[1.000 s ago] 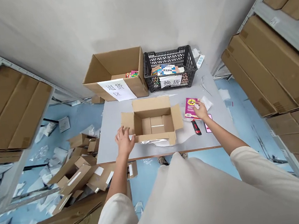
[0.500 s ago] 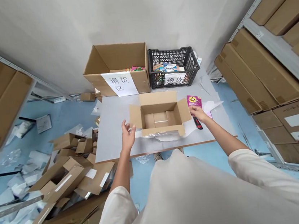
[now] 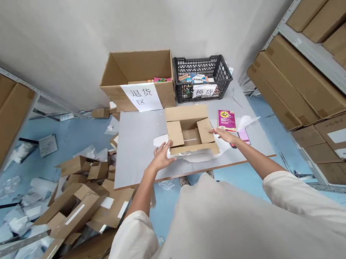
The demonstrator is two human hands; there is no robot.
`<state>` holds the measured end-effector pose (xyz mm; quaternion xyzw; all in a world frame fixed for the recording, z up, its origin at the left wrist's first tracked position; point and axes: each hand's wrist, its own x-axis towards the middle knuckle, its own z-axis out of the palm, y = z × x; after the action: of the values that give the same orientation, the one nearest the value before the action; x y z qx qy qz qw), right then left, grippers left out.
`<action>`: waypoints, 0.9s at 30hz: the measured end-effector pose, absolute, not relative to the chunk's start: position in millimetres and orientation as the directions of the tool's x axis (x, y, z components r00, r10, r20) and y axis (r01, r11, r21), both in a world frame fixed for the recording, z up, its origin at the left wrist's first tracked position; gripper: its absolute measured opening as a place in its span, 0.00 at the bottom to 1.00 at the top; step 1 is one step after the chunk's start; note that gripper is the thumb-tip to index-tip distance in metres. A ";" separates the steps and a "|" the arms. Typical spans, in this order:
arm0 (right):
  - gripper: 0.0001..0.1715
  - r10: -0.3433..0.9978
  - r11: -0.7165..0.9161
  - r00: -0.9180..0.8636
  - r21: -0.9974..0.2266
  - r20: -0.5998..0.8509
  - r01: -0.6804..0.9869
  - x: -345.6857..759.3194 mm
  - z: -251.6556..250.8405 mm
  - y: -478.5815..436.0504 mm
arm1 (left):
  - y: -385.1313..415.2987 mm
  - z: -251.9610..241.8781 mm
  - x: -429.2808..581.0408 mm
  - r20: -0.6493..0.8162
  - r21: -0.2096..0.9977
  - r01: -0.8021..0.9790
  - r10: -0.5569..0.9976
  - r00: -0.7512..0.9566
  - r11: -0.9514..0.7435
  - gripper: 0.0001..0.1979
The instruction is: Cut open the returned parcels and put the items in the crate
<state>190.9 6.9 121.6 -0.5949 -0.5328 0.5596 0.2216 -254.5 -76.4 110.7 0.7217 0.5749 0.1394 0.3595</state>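
Observation:
An open cardboard box stands on the table before me, its two short side flaps tilted inward over the opening. The back flap is up, and the bottom shows between the side flaps. At the box's left front corner is my left hand, fingers stretched and thumb apart, touching its left side. My right hand has its fingers extended against the right side flap. Just beyond that hand lies a purple booklet-like pack. A red and black tool is mostly hidden under the right hand.
Behind stand a large labelled carton and a black plastic crate with small packages. White wrapping and a pink slip lie at right. Discarded boxes heap on the left floor; shelves of cartons flank the table.
The side flaps, spread outward before, now lean into the box. My left hand has moved right onto the box's corner, and my right hand has moved left from the purple pack to the right flap.

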 end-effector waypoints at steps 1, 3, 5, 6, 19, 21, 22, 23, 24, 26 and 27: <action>0.34 0.869 -0.361 -0.206 -0.860 -0.451 0.361 190.6 120.1 5.9 | -74.0 109.4 -250.1 -0.188 0.701 0.710 0.947 0.262 -0.057 0.45; 0.37 0.853 -0.413 -0.199 -0.857 -0.483 0.308 190.5 116.8 4.4 | -68.3 106.4 -239.5 -0.157 0.754 0.657 0.976 0.152 0.018 0.38; 0.37 0.859 -0.440 -0.157 -0.860 -0.487 0.259 190.8 113.1 2.6 | -62.2 102.6 -227.4 -0.148 0.782 0.616 0.989 0.030 0.098 0.34; 0.35 0.868 -0.440 -0.133 -0.866 -0.478 0.235 190.8 111.0 1.2 | -59.4 100.5 -221.1 -0.143 0.779 0.613 0.989 -0.029 0.131 0.34; 0.40 0.963 -0.227 -0.090 -0.948 -0.252 0.222 167.7 108.1 2.5 | -60.4 103.2 -196.1 -0.027 0.721 0.674 0.978 -0.207 0.162 0.22; 0.42 0.975 -0.171 -0.099 -0.959 -0.197 0.225 158.4 114.6 14.0 | -60.6 111.2 -203.3 0.063 0.735 0.668 0.968 -0.242 0.120 0.25; 0.42 0.979 -0.145 -0.105 -0.963 -0.172 0.229 151.1 117.0 20.7 | -60.7 115.4 -208.1 0.101 0.737 0.667 0.958 -0.269 0.109 0.25; 0.42 0.981 -0.122 -0.117 -0.965 -0.152 0.231 142.0 118.5 27.5 | -61.0 119.5 -213.6 0.132 0.736 0.669 0.947 -0.294 0.105 0.25; 0.41 0.981 -0.107 -0.135 -0.968 -0.140 0.229 131.3 119.0 34.2 | -61.6 123.4 -219.8 0.153 0.728 0.677 0.938 -0.311 0.106 0.24; 0.40 0.974 -0.099 -0.180 -0.971 -0.139 0.217 106.2 116.6 46.7 | -63.8 129.3 -233.9 0.170 0.697 0.708 0.932 -0.320 0.116 0.22; 0.40 0.968 -0.107 -0.203 -0.972 -0.150 0.209 92.5 114.0 52.2 | -65.4 131.2 -241.6 0.168 0.679 0.724 0.933 -0.317 0.124 0.21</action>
<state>92.5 52.2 114.0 -0.5208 -0.5650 0.5313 0.3568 -241.6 -65.4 131.2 0.5643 0.7342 0.3456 0.1516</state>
